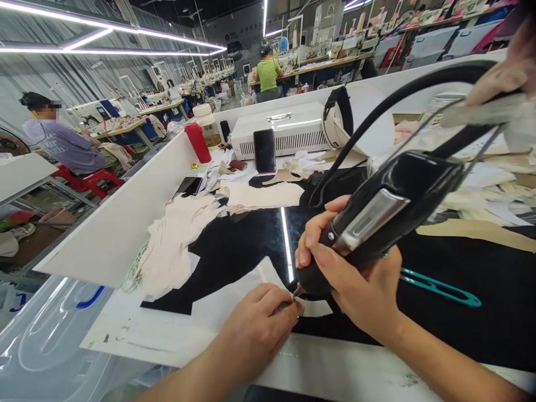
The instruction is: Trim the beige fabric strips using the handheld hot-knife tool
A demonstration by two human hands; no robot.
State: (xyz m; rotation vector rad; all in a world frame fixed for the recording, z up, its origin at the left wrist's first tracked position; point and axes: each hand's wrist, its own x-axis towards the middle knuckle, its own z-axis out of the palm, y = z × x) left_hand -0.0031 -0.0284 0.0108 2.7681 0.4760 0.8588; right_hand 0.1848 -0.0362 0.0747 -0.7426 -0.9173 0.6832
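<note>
My right hand (360, 285) is wrapped round a black corded handheld tool (377, 206) with a silver lever, its tip tilted down to the left. The tip meets a white fabric piece (234, 290) on the black work surface (243, 240). Beside the tip, my left hand (259, 324) is closed, its fingers pinching the edge of that fabric. What exactly lies between tool tip and fingertips is partly hidden. A slim teal slotted tool (441, 287) lies to the right of my right hand.
Pale pink fabric pieces (176, 240) lie at the left, by a low white wall (125, 223). Behind are a phone (264, 151), a vented white metal box (280, 131) and a red container (197, 142). The tool's thick cable (389, 106) arches overhead at the right.
</note>
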